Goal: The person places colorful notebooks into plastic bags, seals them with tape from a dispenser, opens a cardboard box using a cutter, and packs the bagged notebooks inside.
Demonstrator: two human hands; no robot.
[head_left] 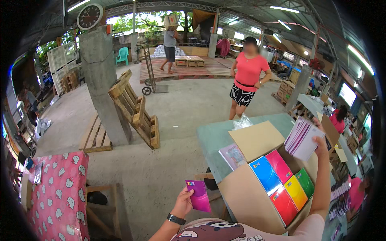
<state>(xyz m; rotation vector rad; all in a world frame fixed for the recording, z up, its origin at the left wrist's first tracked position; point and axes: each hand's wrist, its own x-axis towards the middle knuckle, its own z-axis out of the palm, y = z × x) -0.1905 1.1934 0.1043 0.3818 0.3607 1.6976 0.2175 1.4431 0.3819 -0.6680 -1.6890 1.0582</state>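
My left hand (pixel 183 203), with a dark watch on its wrist, grips a thin purple notebook (pixel 199 195) away from the table's near edge. Up on the right, my right hand (pixel 320 140) is closed around a thick stack of notebooks (pixel 302 140) with pale covers and purple edges. Below that stack stands a cardboard box (pixel 245 197) with its flaps raised. Inside it lie spiral notebooks in bright covers: blue (pixel 263 173), pink (pixel 279 165), red (pixel 283 204), yellow (pixel 296 192) and green (pixel 305 183).
The box rests on a green table (pixel 213 136), beside printed booklets (pixel 232 156) and clear plastic (pixel 242 121). A person in a coral top (pixel 250 68) stands beyond. At left are a pink patterned table (pixel 56 197), wooden pallets (pixel 134 108) and a concrete pillar (pixel 98 80). Another person carries a box.
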